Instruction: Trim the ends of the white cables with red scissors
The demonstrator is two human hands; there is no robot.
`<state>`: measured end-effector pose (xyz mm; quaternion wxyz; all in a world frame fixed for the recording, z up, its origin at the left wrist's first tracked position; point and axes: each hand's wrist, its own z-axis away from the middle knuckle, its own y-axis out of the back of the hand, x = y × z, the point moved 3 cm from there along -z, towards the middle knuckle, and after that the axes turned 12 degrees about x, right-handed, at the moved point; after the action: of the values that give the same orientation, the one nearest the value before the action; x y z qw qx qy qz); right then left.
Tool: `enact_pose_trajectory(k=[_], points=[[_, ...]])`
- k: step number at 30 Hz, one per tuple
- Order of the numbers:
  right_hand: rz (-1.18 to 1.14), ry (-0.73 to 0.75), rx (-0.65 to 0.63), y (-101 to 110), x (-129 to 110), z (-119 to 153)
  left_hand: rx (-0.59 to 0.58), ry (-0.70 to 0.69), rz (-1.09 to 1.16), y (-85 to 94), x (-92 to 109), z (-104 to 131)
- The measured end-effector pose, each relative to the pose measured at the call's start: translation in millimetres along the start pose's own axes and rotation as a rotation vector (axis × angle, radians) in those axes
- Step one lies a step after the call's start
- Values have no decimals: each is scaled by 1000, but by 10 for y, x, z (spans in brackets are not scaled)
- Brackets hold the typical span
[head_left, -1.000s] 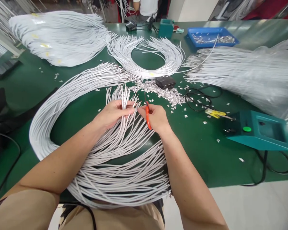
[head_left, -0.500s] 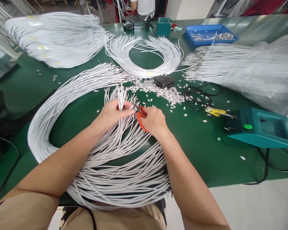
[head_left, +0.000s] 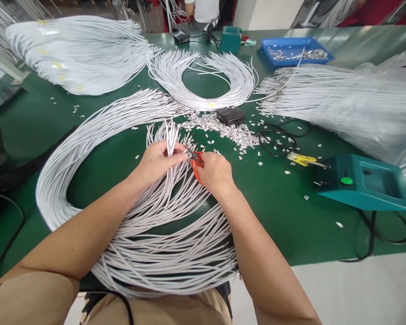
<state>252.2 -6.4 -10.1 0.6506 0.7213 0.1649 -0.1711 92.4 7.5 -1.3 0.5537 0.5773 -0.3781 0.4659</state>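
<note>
My left hand (head_left: pixel 160 159) is closed around a small bunch of white cables (head_left: pixel 171 137), whose ends stick up above the fingers. In my right hand (head_left: pixel 217 174) is a pair of pliers (head_left: pixel 197 163) with orange-red handles and dark jaws. The jaw tips reach the left thumb and fingertips; what lies between them is too small to make out. Below both forearms spreads a large curved bundle of white cables (head_left: pixel 169 253), its ends fanned toward the right. Small silvery pieces (head_left: pixel 223 126) are heaped just beyond the hands.
Further cable bundles lie at the back left (head_left: pixel 77 54), back middle (head_left: pixel 203 101) and right (head_left: pixel 341 95). A teal device (head_left: pixel 365 180) with a green button stands at right, near a black cord. A black block (head_left: pixel 230 116) and a blue tray (head_left: pixel 296 61) are farther back. Someone sits beyond the table.
The pliers have turned slightly and their jaws have come closer to the left fingertips. My left hand keeps its hold on the cables. The whole view has shifted a little.
</note>
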Motion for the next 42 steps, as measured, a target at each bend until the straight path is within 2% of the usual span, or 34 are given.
enact_pose_trajectory(k=[4, 7, 10, 12, 16, 21, 27, 31, 36, 40, 42], points=[[-70, -8, -1, 0, 40, -26, 23, 13, 8, 11, -19, -20], [-267, -64, 20, 42, 100, -54, 11, 46, 39, 4, -40, -23], [-698, -119, 98, 120, 134, -72, -72, 75, 104, -24, -43, -7], [-976, -86, 86, 156, 117, -74, -165, 76, 141, -49, -30, 9], [-1208, -13, -9, 168, 61, -67, -305, 85, 178, -74, -11, 28], [-1173, -46, 51, 144, 44, -65, -320, 127, 224, -81, -25, 30], [-1098, -142, 117, 86, 27, -48, -186, 139, 244, -101, -59, 33], [-1088, -143, 138, 48, -8, -28, -134, 138, 200, -107, -70, 36], [-1128, -22, 162, 53, -87, 7, 74, 37, 120, -52, -17, 40], [-1175, -250, 300, 45, 6, -18, 89, 35, 66, -57, -13, 50], [-1163, -262, 257, 24, 18, -37, 58, 22, 77, -61, -13, 46]])
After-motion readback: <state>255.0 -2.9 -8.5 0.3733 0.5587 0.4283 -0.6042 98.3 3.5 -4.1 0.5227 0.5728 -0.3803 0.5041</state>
